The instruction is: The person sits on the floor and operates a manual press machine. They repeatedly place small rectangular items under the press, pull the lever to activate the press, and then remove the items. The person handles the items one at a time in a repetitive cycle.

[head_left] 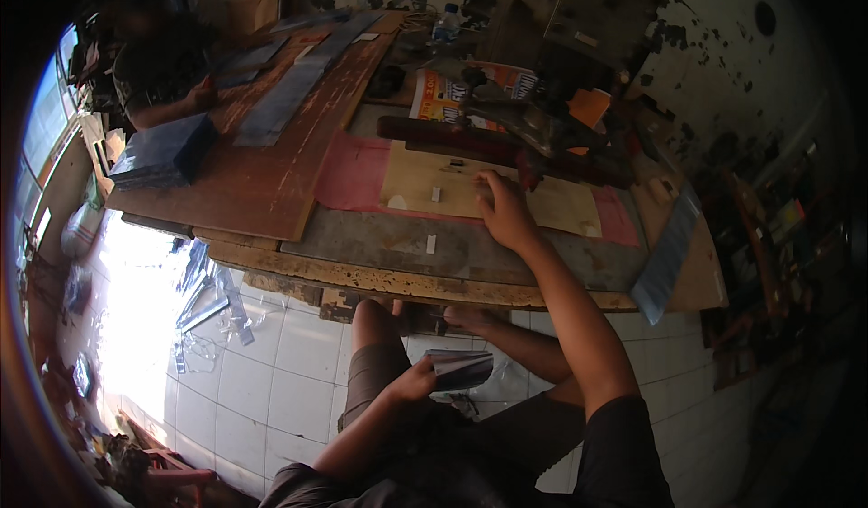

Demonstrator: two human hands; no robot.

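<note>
Low over my lap, my left hand is closed on a small stack of dark, glossy plastic sheets. My right hand reaches over the worktable with its fingers apart and slightly curled, and I see nothing in it. Beneath it lies a yellow sheet on top of a pink sheet. Two small pieces rest on the yellow sheet: a dark one and a pale one. Just beyond my right hand stands a metal press-like machine with a dark red bar.
At the left, a person's hand is over a brown board with grey plastic strips and a dark stack. A bluish strip overhangs the right table edge. Plastic scraps litter the floor. A bottle stands behind.
</note>
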